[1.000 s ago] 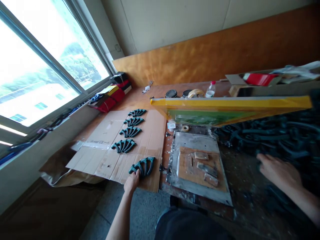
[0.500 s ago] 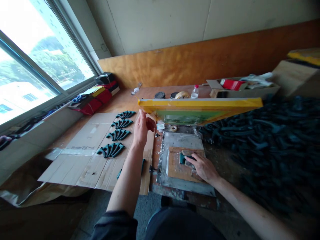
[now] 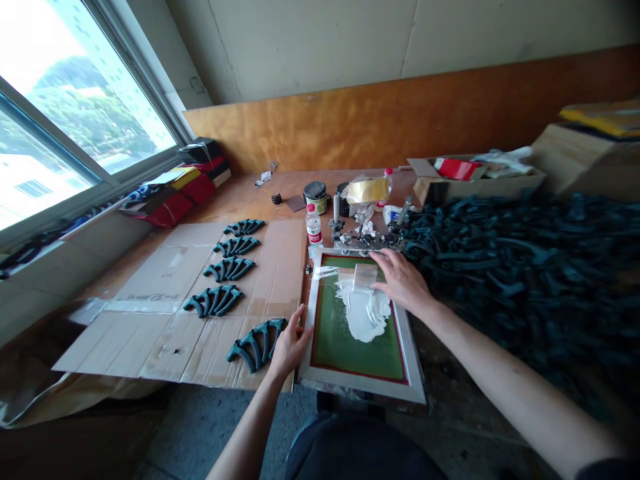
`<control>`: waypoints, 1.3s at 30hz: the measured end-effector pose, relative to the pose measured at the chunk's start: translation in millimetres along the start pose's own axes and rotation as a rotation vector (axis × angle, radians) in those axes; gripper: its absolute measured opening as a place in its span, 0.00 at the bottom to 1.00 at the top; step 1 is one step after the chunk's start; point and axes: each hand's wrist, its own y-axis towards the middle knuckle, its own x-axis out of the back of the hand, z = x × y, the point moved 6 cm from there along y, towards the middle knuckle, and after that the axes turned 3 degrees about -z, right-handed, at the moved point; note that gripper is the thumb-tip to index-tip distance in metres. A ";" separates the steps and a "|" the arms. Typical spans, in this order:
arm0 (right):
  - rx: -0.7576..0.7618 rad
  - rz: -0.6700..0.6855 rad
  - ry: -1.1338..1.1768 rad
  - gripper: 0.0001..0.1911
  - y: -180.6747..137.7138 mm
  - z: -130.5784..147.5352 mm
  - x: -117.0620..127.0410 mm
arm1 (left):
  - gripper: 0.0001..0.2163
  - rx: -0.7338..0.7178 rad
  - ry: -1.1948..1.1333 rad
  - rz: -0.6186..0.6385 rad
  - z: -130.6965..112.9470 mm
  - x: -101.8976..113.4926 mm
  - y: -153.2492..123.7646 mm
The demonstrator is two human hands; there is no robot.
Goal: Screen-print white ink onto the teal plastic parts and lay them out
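A screen printing frame [image 3: 416, 373] with a green mesh lies flat in front of me. White ink [image 3: 367, 320] is spread on the upper middle of its mesh. My left hand [image 3: 291, 341] grips the frame's left edge, with part of the fingers hidden. At the upper right of the mesh, my right hand [image 3: 404, 280] has its fingers apart around the near end of a translucent squeegee [image 3: 365, 275], which sits in the ink. The part that lay on the board is now hidden under the frame. A dark green curved part [image 3: 254, 347] lies on the cardboard beside my left hand.
Several fanned dark green parts [image 3: 215, 301] form a column on the cardboard sheet [image 3: 145, 320]. A large heap of similar parts [image 3: 520, 287] fills the right side. Behind the frame stand a bottle [image 3: 313, 227], an ink can [image 3: 316, 199] and a metal hinge clamp [image 3: 337, 223].
The frame has swung down from its raised position to lie flat. My left hand came down with its edge. My right hand left the dark green part and moved up to the squeegee.
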 end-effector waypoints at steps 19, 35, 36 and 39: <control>0.465 0.026 0.157 0.13 -84.0 65.2 -10.5 | 0.28 0.031 0.048 -0.012 11.4 -2.0 4.7; -0.164 -0.077 0.077 0.24 28.0 -39.9 33.6 | 0.31 0.052 -0.462 -0.003 -84.0 38.4 0.5; -0.225 -0.117 0.100 0.23 18.3 -57.7 32.6 | 0.31 0.008 -0.499 -0.036 -101.7 44.5 4.2; -0.309 -0.011 0.173 0.21 -24.2 -82.8 0.0 | 0.29 -0.198 -0.622 -0.126 -158.4 59.2 21.5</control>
